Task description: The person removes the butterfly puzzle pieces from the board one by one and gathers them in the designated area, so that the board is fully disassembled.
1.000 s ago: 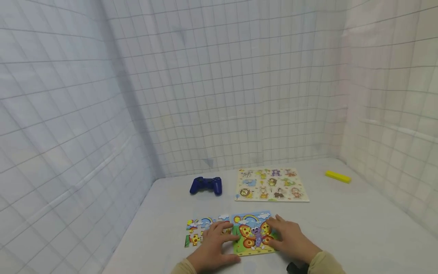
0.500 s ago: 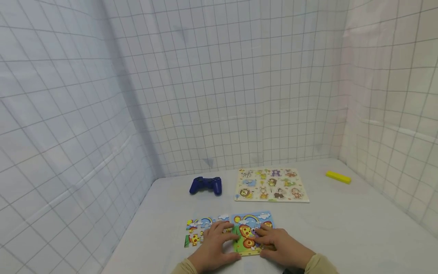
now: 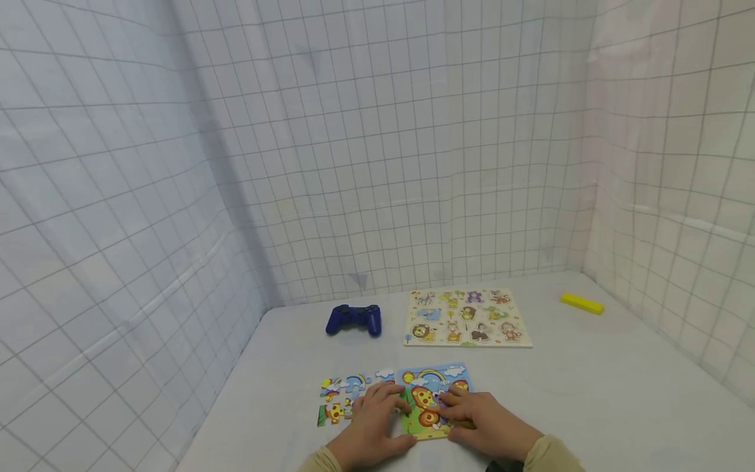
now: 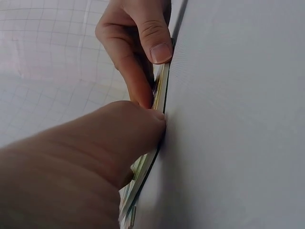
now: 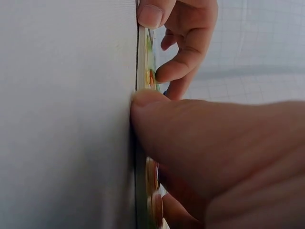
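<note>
White sheeting [image 3: 366, 164], thin and slightly rippled, printed with a fine grey grid, rises behind and on both sides of a pale, matte tabletop [image 3: 590, 380].

Butterfly puzzle board [image 3: 425, 398] lies flat at the near middle of the table, between the two hands. Roughly square; glossy print of sun, rainbow and red-orange wings. Edge-on in the wrist views: pale rim, rounded raised shapes along the face.

Left hand [image 3: 375, 429]: fingers bent and a little spread over the board's left side, thumb at the near edge; a light grip on that corner. Right hand [image 3: 486, 423]: fingers close together on the butterfly's right half, thumb against the near edge; holds the board there. Cuffs [image 3: 321, 459] tan, gathered cloth.

Just left of the board, thin puzzle pieces [image 3: 334, 413] with knobbed, interlocking outlines, partly behind the left hand. Farther back: dark blue game controller [image 3: 354, 319], smooth plastic with two rounded grips; cream animal board [image 3: 468, 345], rectangular, rows of cut-out figures; at far right, a yellow bar [image 3: 582, 303], straight-sided.

Against one second ago: right hand has shifted inward, now covering the right wings and much of the purple body. Left hand nearly unchanged; board in the same place.
</note>
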`<state>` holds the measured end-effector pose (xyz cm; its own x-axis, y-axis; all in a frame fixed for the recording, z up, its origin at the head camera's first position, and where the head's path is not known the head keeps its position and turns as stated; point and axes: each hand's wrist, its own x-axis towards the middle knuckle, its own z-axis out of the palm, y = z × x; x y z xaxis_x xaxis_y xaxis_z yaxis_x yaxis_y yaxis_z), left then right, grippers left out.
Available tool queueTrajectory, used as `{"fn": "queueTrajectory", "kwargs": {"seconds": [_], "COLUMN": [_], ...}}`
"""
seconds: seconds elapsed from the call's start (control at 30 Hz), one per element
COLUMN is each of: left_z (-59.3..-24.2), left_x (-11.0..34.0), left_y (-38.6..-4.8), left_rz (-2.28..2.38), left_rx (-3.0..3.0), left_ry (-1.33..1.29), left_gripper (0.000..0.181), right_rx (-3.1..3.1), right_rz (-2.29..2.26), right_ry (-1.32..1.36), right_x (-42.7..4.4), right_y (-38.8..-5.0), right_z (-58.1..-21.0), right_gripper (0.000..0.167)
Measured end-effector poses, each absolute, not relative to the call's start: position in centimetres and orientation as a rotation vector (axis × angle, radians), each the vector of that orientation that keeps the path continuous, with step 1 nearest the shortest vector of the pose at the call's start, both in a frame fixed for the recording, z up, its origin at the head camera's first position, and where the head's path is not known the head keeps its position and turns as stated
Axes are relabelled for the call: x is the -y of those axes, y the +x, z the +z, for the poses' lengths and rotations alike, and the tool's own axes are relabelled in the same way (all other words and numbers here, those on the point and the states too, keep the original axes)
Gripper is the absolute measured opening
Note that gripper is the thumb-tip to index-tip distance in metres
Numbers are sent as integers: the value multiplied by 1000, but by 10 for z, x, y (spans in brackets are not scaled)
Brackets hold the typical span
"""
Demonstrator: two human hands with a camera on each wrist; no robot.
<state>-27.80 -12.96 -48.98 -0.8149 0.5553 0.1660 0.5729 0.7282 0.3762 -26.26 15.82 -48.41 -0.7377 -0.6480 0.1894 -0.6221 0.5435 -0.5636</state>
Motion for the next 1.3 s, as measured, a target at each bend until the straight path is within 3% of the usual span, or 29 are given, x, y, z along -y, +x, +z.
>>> {"fn": "queueTrajectory", "kwargs": {"seconds": [0.63, 0.97, 1.3], "left_z": [-486, -488, -489], "left_x": [128, 131, 128], "left_y": [-276, -277, -279], "left_rz": [-780, -890, -747], "left_rx": [2851, 2795, 2799], "left_ry": [-900, -943, -958], "left_gripper": [47, 31, 36], "right_rx": [-2706, -2722, -2712], "right_rz": [-961, -964, -972], "right_ry": [-1110, -1144, -1090], "right_x": [-158, -157, -157], "right_y": [-262, -262, -262], "right_z": [-483, -486, -485], "right_gripper": [48, 47, 46]}}
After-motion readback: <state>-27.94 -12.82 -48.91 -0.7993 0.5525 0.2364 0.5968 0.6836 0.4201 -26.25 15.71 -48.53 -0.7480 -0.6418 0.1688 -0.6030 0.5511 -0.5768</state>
